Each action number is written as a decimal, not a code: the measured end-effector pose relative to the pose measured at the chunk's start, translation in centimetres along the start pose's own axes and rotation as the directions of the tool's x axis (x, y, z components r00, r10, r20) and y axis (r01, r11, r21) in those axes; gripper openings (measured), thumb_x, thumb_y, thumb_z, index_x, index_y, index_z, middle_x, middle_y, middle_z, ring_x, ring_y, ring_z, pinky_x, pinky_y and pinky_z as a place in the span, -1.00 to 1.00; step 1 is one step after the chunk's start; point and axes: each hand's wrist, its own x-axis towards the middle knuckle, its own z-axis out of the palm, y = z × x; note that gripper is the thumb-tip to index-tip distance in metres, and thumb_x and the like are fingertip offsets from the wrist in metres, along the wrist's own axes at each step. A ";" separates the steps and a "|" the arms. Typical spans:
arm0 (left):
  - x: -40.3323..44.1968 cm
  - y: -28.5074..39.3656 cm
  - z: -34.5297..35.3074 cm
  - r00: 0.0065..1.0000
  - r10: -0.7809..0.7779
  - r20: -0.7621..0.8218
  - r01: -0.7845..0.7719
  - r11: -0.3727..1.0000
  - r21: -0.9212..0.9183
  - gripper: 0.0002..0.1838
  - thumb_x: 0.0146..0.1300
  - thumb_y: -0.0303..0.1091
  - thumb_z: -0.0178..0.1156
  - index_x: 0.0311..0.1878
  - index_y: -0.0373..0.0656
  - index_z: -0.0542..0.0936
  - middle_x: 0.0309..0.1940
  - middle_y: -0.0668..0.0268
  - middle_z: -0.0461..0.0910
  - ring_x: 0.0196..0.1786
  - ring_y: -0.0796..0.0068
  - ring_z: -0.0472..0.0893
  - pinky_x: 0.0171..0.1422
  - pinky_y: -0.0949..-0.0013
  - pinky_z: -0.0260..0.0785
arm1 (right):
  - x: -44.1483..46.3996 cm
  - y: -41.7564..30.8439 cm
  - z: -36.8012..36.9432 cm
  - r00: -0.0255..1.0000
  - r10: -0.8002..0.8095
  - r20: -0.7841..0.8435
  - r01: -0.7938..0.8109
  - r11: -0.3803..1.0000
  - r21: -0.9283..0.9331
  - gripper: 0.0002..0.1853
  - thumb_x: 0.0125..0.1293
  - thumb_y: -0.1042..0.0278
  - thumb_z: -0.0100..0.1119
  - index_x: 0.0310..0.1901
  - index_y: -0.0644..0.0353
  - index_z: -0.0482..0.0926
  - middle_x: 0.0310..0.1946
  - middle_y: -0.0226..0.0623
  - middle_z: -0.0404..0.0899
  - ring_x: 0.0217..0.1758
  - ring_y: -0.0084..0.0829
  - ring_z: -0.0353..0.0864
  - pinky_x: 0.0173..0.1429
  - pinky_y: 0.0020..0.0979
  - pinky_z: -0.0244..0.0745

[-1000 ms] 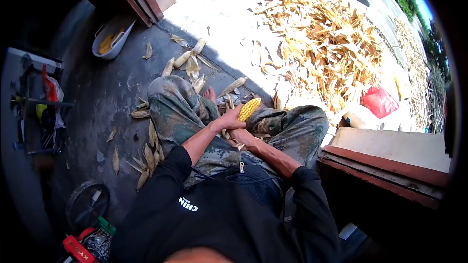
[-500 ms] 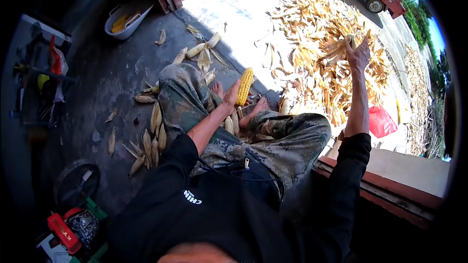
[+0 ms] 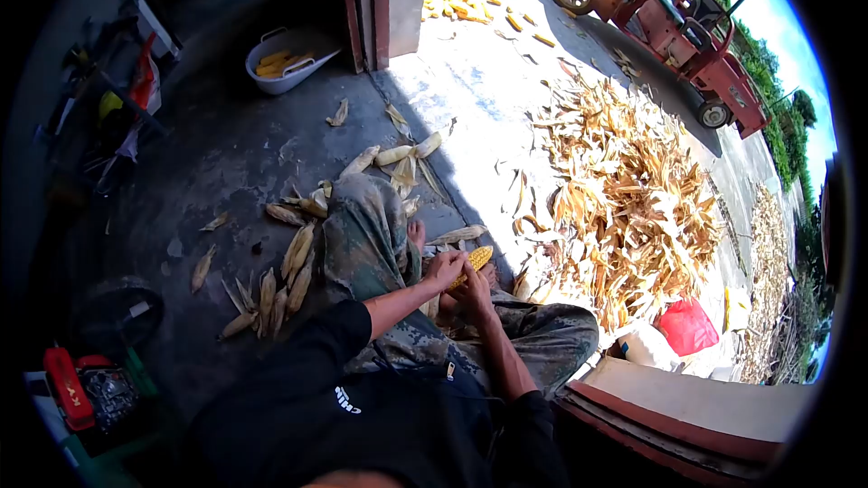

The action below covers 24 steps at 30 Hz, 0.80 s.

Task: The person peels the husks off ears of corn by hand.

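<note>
A husked yellow ear of corn lies between my two hands, above my crossed legs. My left hand is closed round its near side. From the right, my right hand grips the same ear with curled fingers, which partly hide its lower end. Unhusked ears with pale dry husks lie on the floor left of my knee. Several more, such as a pale ear, rest beyond my knee.
A big heap of dry husks lies in the sun on the right. A white tub holds yellow ears. Loose ears are spread outside, near a red three-wheeled vehicle. A red engine stands lower left.
My right hand has come back from over the husk heap to the ear of corn. My left hand has lowered the ear, and the view has tilted up.
</note>
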 end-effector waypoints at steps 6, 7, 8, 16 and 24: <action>-0.3 1.9 -0.6 1.000 0.012 0.004 -0.013 0.978 0.208 -0.63 0.38 -0.07 0.04 -0.26 -0.14 0.69 -0.41 0.17 0.70 -0.30 0.27 0.71 -0.18 0.21 0.49 | -0.3 -1.0 -0.6 0.988 0.043 -0.148 -0.035 0.998 0.052 -0.42 0.28 -0.12 0.18 0.06 0.28 0.46 -0.25 -0.17 0.57 -0.22 -0.31 0.65 -0.22 -0.29 0.59; -0.1 2.1 -0.7 0.996 -0.058 0.061 0.052 0.993 0.102 -0.63 0.38 -0.07 0.05 -0.26 -0.14 0.69 -0.43 0.20 0.70 -0.33 0.33 0.71 -0.19 0.24 0.50 | -0.1 -0.5 -2.0 0.952 0.249 -0.177 -0.224 0.963 0.150 -0.38 0.26 -0.19 0.16 0.01 0.30 0.48 -0.29 -0.18 0.56 -0.28 -0.29 0.65 -0.24 -0.28 0.58; -0.3 3.4 -1.1 0.995 -0.082 0.062 0.083 0.996 -0.022 -0.66 0.38 -0.09 0.08 -0.24 -0.16 0.69 -0.45 0.27 0.71 -0.36 0.43 0.71 -0.21 0.30 0.51 | 0.2 0.9 -3.2 0.911 0.388 -0.139 -0.331 0.890 0.315 -0.46 0.31 -0.14 0.11 -0.01 0.26 0.48 -0.34 -0.21 0.53 -0.35 -0.30 0.59 -0.30 -0.30 0.54; -0.4 5.1 -1.2 0.983 -0.086 0.160 0.109 0.984 -0.141 -0.74 0.24 -0.19 0.23 -0.30 -0.22 0.69 -0.49 0.25 0.70 -0.37 0.44 0.70 -0.24 0.33 0.51 | 8.8 -3.9 -13.6 0.995 0.095 0.016 -0.027 0.432 -0.902 -0.39 0.13 -0.14 0.32 -0.09 0.33 0.54 -0.30 -0.20 0.60 -0.30 -0.26 0.63 -0.29 -0.26 0.50; 1.0 -1.3 1.3 0.973 -0.096 0.210 0.136 0.973 -0.188 -0.80 0.23 -0.31 0.26 -0.24 -0.28 0.63 -0.42 0.30 0.67 -0.36 0.56 0.64 -0.24 0.43 0.49 | 15.6 -42.5 -0.9 0.759 -0.633 -0.153 0.639 0.769 -0.010 -0.20 0.33 0.11 0.26 0.38 0.48 0.11 0.15 0.10 0.45 0.05 -0.18 0.61 -0.07 -0.29 0.68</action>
